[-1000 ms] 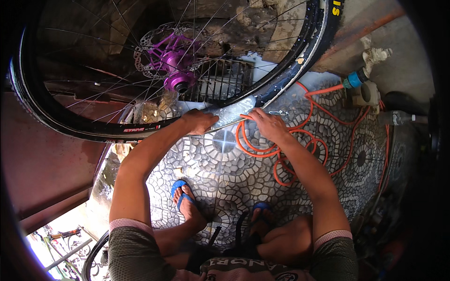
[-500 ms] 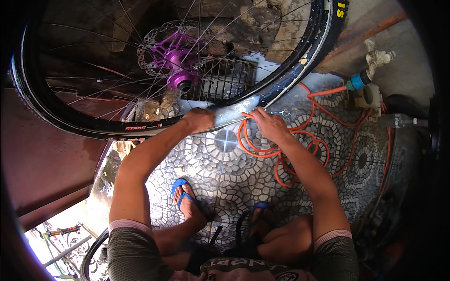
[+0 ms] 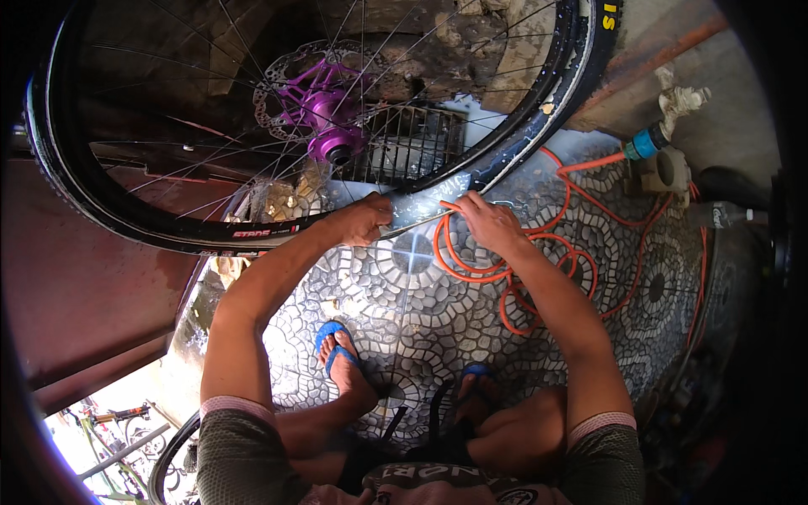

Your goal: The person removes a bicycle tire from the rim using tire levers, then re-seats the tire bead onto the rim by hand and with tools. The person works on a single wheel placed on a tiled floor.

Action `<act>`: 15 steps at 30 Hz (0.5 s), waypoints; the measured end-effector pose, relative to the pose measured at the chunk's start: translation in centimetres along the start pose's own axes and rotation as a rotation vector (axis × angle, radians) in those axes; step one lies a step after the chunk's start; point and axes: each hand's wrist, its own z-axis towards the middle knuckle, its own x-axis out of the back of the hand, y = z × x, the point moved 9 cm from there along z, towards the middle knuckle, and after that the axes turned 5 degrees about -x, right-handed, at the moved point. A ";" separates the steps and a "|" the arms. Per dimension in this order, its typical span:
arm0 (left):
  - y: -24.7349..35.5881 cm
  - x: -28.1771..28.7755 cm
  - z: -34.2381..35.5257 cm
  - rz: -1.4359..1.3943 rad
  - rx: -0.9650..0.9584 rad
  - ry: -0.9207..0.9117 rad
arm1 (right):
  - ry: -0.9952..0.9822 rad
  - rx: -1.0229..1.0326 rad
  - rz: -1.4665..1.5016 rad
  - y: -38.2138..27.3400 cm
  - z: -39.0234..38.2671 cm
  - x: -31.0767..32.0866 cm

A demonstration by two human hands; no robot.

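Note:
A bicycle wheel with a purple hub (image 3: 328,118) and a disc rotor (image 3: 290,101) fills the upper part of the view. Along its lower edge, the black tire (image 3: 539,139) sits partly off the rim, and its inner face is wet and streaked with whitish residue. My left hand (image 3: 364,220) is closed around the tire's near edge; its fingertips are partly hidden. Just to the right, my right hand (image 3: 488,223) pinches the end of an orange hose (image 3: 471,273), its tip pointing left at the tire's pale, wet inner face.
The hose coils over the pebble-patterned floor (image 3: 370,286) to a blue connector (image 3: 644,145) on a tap at right. A metal drain grate (image 3: 417,139) lies behind the wheel. A plastic bottle (image 3: 724,215) is at far right, a reddish-brown panel (image 3: 93,278) at left.
The hose tip and my right hand have stayed at the tire. My left hand, blurred before, has shifted slightly right along the edge and looks sharper. The whole view has shifted slightly.

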 end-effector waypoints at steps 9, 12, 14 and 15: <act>-0.8 0.1 -1.4 -0.246 0.465 -0.194 | 0.049 0.028 -0.020 0.3 -0.3 -0.1; -0.2 1.4 -2.8 -0.255 0.519 -0.174 | 0.079 0.042 -0.024 0.4 -0.2 -0.1; -0.3 2.3 -3.8 -0.325 0.540 -0.009 | 0.064 0.026 -0.017 0.4 0.1 -0.1; -0.3 2.5 -4.5 -0.267 0.404 0.092 | 0.045 0.020 -0.005 -0.1 0.4 -0.3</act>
